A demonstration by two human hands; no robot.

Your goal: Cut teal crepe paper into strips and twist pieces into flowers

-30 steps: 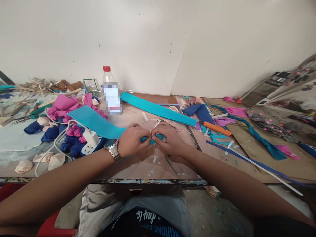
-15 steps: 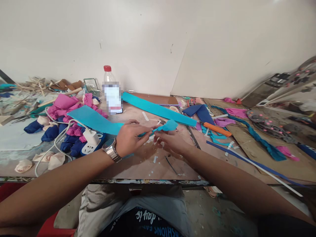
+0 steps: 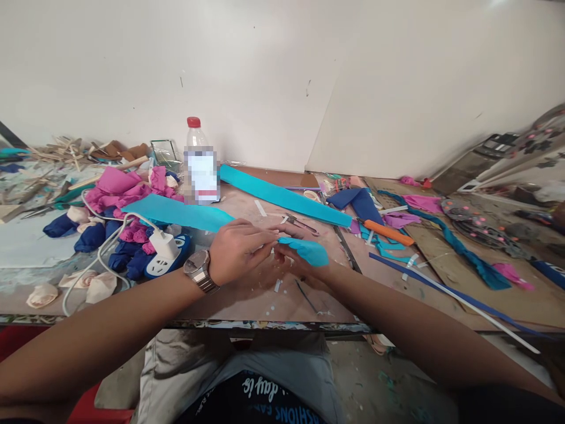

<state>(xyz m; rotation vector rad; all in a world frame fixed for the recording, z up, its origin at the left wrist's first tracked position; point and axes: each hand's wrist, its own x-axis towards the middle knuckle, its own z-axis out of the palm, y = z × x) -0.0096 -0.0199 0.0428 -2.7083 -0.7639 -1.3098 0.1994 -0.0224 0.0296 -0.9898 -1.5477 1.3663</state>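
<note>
A turquoise strip point(image 3: 176, 211) of thin cloth or crepe paper runs from the left, over the crumpled bundles, into my hands. My left hand point(image 3: 242, 250), wearing a metal watch point(image 3: 199, 271) at its wrist, is closed with its fingertips pinched on the strip. Opposite it, my right hand point(image 3: 293, 262) grips the twisted part from below. The free end of the strip lies spread over the back of my right hand. Where the fingers meet, the exact fold is hidden.
Behind lies a wider turquoise band point(image 3: 282, 194), near an orange-handled tool point(image 3: 388, 232). A bottle with a red cap point(image 3: 193, 122) stands behind a phone point(image 3: 202, 174). Left are pink and navy bundles point(image 3: 119, 188) and a power strip point(image 3: 170, 259); right, a white rod point(image 3: 477, 306).
The strip's free end has swung down from standing out above the fingers onto the back of my right hand. My left hand has turned slightly, lifting the strip's near part.
</note>
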